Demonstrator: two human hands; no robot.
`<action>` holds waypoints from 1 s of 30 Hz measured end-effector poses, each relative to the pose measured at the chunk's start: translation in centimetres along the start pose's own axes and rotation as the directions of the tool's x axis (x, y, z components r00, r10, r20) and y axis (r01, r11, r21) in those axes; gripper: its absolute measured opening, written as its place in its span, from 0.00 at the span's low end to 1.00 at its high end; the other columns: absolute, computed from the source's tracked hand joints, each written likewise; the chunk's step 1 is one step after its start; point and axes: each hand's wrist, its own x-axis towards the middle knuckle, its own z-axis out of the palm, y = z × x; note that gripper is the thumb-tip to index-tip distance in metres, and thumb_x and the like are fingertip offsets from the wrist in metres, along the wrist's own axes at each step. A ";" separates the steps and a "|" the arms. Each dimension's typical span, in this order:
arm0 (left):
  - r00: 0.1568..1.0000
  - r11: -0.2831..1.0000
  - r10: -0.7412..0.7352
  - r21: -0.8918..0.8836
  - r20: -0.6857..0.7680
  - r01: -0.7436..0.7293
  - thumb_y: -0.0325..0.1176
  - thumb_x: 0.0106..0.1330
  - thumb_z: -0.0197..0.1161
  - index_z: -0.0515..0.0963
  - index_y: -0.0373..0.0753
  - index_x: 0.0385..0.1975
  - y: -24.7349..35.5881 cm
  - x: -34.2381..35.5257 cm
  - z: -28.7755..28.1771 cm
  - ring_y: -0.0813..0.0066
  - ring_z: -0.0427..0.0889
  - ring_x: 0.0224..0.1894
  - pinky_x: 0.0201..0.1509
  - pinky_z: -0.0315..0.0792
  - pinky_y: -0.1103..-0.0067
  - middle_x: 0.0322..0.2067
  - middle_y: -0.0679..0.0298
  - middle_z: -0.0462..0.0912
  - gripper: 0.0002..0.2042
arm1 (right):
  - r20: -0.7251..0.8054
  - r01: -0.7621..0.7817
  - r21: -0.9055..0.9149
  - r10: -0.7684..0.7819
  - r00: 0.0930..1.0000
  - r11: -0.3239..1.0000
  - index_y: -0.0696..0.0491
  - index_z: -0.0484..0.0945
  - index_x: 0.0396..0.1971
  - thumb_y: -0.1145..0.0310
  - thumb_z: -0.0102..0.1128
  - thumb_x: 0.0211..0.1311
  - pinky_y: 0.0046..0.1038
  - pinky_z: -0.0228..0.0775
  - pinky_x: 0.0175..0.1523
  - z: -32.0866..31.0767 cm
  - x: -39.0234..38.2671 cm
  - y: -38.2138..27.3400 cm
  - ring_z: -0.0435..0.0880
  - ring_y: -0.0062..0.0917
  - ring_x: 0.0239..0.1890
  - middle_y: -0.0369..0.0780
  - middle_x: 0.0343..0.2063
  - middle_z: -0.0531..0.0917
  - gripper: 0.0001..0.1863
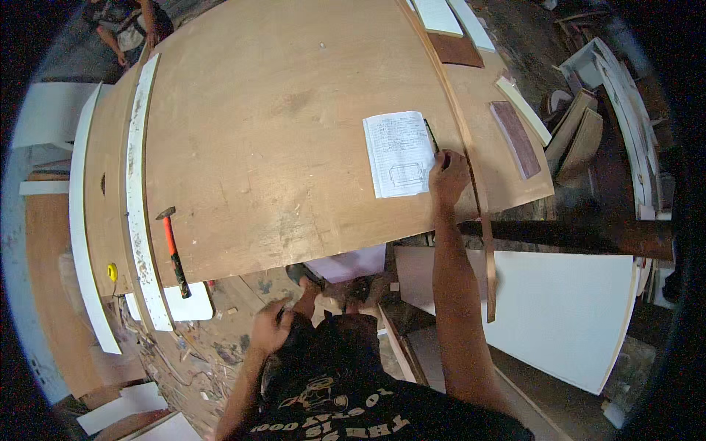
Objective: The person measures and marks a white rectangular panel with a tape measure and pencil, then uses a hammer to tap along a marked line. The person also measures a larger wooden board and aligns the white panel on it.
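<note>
A written sheet of paper (393, 140) with a line drawing near its bottom lies on a large brown plywood board (257, 140). At its right edge my right hand (450, 176) rests with fingers closed around the lower end of a dark pen (431, 134). Low beside my thigh is my left hand (272, 328), curled near my dark shorts; whatever its fingers may hold is hidden. A hammer (171, 242) with a red and black handle lies at the board's near left, its handle end past the edge.
Long white strips (140, 162) run along the board's left side, near a yellow tape measure (112, 272). A narrow wooden strip (463, 140) crosses the right side. White panels (562, 309) stand at lower right. Another person (132, 33) is at the far left. Scraps litter the floor (213, 345).
</note>
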 end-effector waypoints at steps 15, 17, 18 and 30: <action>0.944 0.850 0.310 0.411 0.113 -0.329 0.52 0.74 0.56 0.64 0.49 0.75 16.2 36.2 7.3 0.50 0.88 0.41 0.44 0.85 0.61 0.52 0.45 0.76 0.31 | 0.071 -0.245 0.042 0.242 0.968 0.969 0.61 0.76 0.50 0.59 0.50 0.78 0.47 0.72 0.54 -0.6 0.8 -1.9 0.82 0.51 0.46 0.52 0.42 0.83 0.18; 0.943 0.848 0.312 0.414 0.112 -0.330 0.52 0.74 0.56 0.63 0.49 0.76 16.1 36.1 7.3 0.49 0.88 0.42 0.44 0.85 0.60 0.53 0.45 0.76 0.32 | 0.081 -0.238 0.048 0.234 0.969 0.970 0.60 0.76 0.50 0.59 0.49 0.78 0.47 0.73 0.53 -0.7 0.9 -2.2 0.83 0.52 0.47 0.53 0.43 0.83 0.18; 0.946 0.858 0.306 0.398 0.109 -0.324 0.52 0.74 0.57 0.63 0.50 0.76 16.1 36.0 7.3 0.48 0.87 0.43 0.44 0.85 0.59 0.53 0.45 0.75 0.32 | 0.082 -0.238 0.048 0.234 0.969 0.970 0.60 0.76 0.51 0.59 0.49 0.78 0.47 0.73 0.53 -0.8 1.1 -2.3 0.83 0.52 0.47 0.53 0.43 0.83 0.18; 0.961 0.880 0.198 0.397 0.192 -0.261 0.50 0.75 0.56 0.56 0.49 0.79 17.2 36.0 6.6 0.48 0.84 0.53 0.49 0.85 0.61 0.61 0.43 0.70 0.34 | 0.088 -0.249 -0.021 0.250 0.964 0.968 0.61 0.78 0.55 0.56 0.60 0.72 0.47 0.73 0.58 -0.3 1.0 -2.3 0.83 0.51 0.51 0.54 0.47 0.84 0.24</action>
